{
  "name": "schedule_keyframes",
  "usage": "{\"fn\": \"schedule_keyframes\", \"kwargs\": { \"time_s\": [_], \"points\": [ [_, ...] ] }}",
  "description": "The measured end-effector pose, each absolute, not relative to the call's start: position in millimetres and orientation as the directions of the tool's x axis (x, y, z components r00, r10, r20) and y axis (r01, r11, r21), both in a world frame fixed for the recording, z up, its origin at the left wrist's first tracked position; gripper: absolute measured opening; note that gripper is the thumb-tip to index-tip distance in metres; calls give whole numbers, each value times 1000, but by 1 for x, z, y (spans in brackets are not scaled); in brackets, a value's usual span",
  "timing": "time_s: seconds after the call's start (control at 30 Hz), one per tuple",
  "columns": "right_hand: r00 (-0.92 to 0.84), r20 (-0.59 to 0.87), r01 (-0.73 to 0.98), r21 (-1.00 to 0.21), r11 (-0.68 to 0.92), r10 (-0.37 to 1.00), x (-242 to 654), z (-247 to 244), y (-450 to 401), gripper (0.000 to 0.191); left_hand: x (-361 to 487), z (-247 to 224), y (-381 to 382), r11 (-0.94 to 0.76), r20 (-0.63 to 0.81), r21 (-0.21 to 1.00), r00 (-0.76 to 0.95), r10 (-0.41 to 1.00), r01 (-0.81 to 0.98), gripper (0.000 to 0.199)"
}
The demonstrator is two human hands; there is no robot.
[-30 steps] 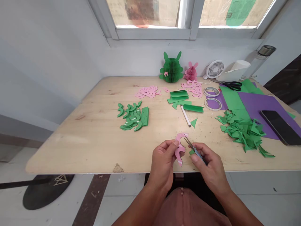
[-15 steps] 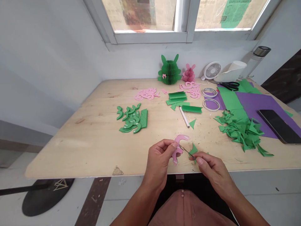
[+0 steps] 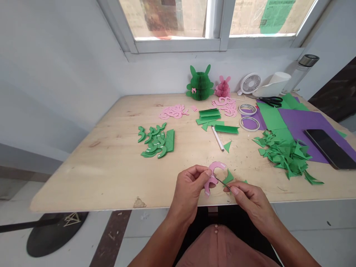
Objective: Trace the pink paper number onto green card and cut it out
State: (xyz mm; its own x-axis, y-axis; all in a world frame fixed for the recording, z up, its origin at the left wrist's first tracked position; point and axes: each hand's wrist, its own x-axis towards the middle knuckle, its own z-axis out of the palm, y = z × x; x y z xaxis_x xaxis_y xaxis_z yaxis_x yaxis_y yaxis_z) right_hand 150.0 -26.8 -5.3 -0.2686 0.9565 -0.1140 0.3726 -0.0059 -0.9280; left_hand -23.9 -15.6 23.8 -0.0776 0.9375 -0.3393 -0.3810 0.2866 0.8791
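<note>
Near the front edge of the table, my left hand pinches a curved pink paper piece between thumb and fingers. The piece has small white strips near its ends. From the right, my right hand grips a thin dark tool, whose tip meets the middle of the pink piece. What kind of tool it is cannot be made out. A green paper scrap lies just beyond my right fingertips.
Curved green pieces lie left of centre, a white pen beyond my hands. Green scraps, a phone and black scissors are at right. Tape rolls and a green paper figure stand farther back.
The pink piece has shifted slightly right and turned a little in my left hand. The dark tool is still at its middle, and my right hand has barely moved.
</note>
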Motion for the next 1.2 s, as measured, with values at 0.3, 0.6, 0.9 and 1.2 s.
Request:
{"fn": "schedule_keyframes", "kwargs": {
  "time_s": [0.3, 0.6, 0.9, 1.2],
  "points": [
    [-250, -94, 385, -923, 10, 964, 149, -5, -27, 39, -23, 24, -16, 276, -339, 872, -91, 936, -403, 18],
    [-243, -97, 392, -920, 6, 965, 148, -6, -28, 41, -20, 21, -16, 272, -345, 867, -109, 932, -418, 15],
    [-239, -63, 384, -922, 34, 969, 147, -8, -28, 39, -18, 21, -17, 269, -354, 864, -131, 926, -426, 16],
    [-238, -82, 393, -919, 19, 968, 148, -8, -30, 37, -18, 20, -18, 256, -340, 864, -129, 932, -433, 15]
  ]
}}
